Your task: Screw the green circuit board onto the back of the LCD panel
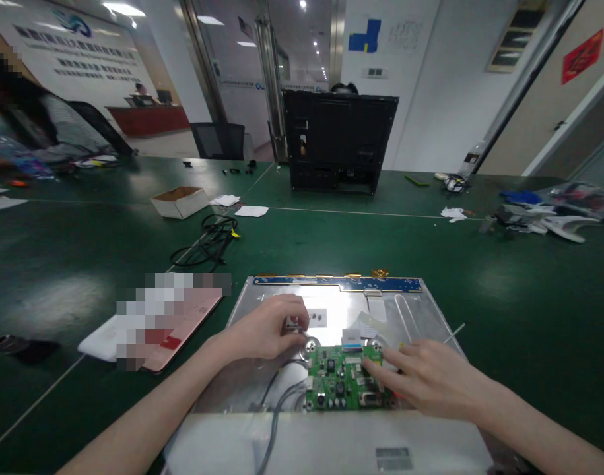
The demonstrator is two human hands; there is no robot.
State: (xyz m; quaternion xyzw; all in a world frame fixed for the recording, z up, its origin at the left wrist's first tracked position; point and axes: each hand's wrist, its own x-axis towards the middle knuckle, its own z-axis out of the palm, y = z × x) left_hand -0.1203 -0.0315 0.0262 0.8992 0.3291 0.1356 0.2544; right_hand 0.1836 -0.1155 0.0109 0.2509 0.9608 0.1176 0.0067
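A green circuit board (338,386) lies on a silver metal panel (242,382), with a white flat ribbon cable (352,338) at its top edge and grey cables (280,402) at its left side. My left hand (274,326) is at the board's upper left corner, fingers curled towards the thumb in a pinch. Whatever sits between those fingertips is too small to tell. Spread fingers of my right hand (425,376) rest over the board's right part, the index fingertip touching it. Along the panel's far edge runs a narrow blue circuit strip (302,282).
Left of the panel lie a pink phone (193,323) and a black cable coil (202,241). Beyond are a small open box (180,201) and an upright black display housing (338,138). Plastic-wrapped items (554,211) lie at the right. Another person sits at the far left.
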